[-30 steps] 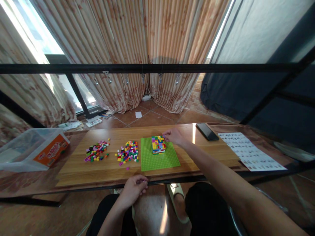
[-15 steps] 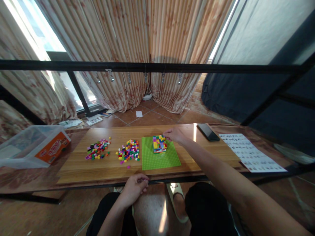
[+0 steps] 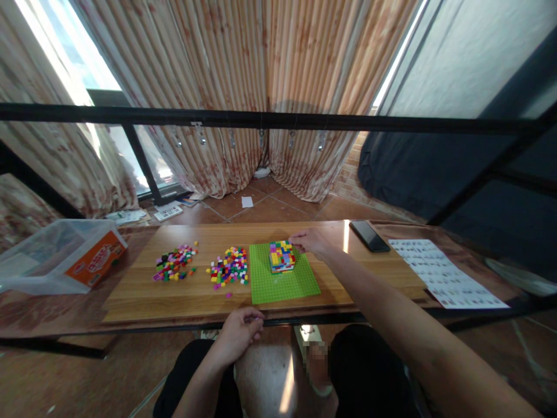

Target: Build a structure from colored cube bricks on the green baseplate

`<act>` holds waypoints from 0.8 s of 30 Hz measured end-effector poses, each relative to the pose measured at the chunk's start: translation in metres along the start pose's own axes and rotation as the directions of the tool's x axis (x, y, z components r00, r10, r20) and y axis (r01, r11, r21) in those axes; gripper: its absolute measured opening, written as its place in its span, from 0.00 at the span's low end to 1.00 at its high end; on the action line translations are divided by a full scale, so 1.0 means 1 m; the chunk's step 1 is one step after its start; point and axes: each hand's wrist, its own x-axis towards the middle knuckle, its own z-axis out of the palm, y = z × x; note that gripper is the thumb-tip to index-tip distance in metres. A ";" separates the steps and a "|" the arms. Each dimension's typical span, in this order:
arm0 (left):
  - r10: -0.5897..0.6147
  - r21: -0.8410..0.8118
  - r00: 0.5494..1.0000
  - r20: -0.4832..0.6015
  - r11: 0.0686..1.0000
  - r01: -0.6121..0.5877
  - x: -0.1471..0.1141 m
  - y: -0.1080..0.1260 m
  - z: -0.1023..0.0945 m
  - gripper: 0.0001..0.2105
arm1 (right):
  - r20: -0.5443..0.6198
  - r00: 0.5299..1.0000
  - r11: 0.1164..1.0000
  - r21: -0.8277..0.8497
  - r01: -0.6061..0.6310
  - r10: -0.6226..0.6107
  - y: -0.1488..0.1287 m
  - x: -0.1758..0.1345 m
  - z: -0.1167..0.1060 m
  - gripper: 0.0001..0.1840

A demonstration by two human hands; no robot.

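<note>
Here, brick block (image 3: 282, 258) upright, long axis unclear

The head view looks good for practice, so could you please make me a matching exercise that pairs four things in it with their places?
Things:
1. brick block
2. phone
3. clear plastic box
4. left hand

Places:
A. by the near edge of the wooden board
B. at the far left of the picture, beyond both piles of loose bricks
C. on the green baseplate
D. just left of the printed sheet

Right pairs: 1-C, 2-D, 3-B, 4-A.
</note>
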 end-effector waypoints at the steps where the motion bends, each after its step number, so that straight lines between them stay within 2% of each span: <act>1: -0.001 -0.001 1.000 -0.002 1.000 0.001 0.000 0.000 0.000 0.11 | 0.002 1.000 1.000 0.003 0.000 0.000 0.000 0.000 0.001 0.07; 15: 0.035 0.011 0.999 0.008 0.999 -0.035 0.003 -0.007 0.000 0.10 | -0.011 1.000 0.999 -0.032 0.021 -0.021 0.002 0.001 0.004 0.05; 20: 0.022 0.004 1.000 0.009 1.000 -0.022 0.005 -0.008 0.001 0.10 | -0.053 0.998 0.998 -0.055 0.019 -0.022 0.005 -0.002 0.006 0.05; 24: 0.033 -0.002 0.999 0.026 0.999 -0.033 0.006 -0.008 0.000 0.09 | -0.092 0.993 0.996 -0.063 0.062 -0.068 0.006 -0.006 0.012 0.07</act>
